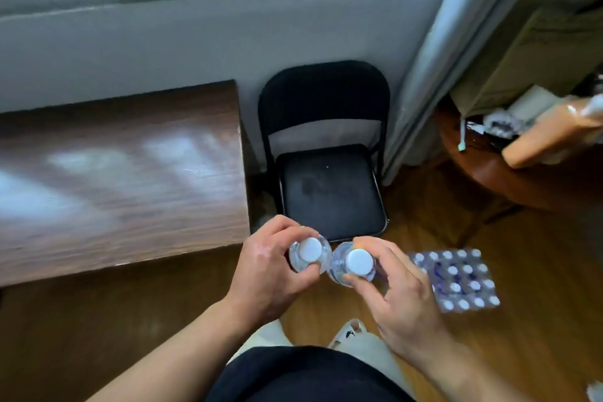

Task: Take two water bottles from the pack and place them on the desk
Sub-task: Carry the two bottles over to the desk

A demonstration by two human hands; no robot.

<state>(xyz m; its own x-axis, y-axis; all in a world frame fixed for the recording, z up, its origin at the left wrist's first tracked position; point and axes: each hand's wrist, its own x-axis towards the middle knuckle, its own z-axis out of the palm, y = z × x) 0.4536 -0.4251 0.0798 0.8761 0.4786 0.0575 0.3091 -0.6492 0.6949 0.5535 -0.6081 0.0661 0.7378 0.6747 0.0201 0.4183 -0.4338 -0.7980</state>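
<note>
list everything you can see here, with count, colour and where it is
water bottles: two, clear with white caps, one in each hand, side by side in front of the chair
pack of bottles: one, clear wrap with white caps, on the floor at right
desk: one, dark brown wood, left
folding chair: one, black, against the wall, centre
curtain: one, pale grey, right of the chair
round table: one, reddish brown, far right, cluttered
floor: brown wood
left hand: grip closed on the left bottle
right hand: grip closed on the right bottle
</note>
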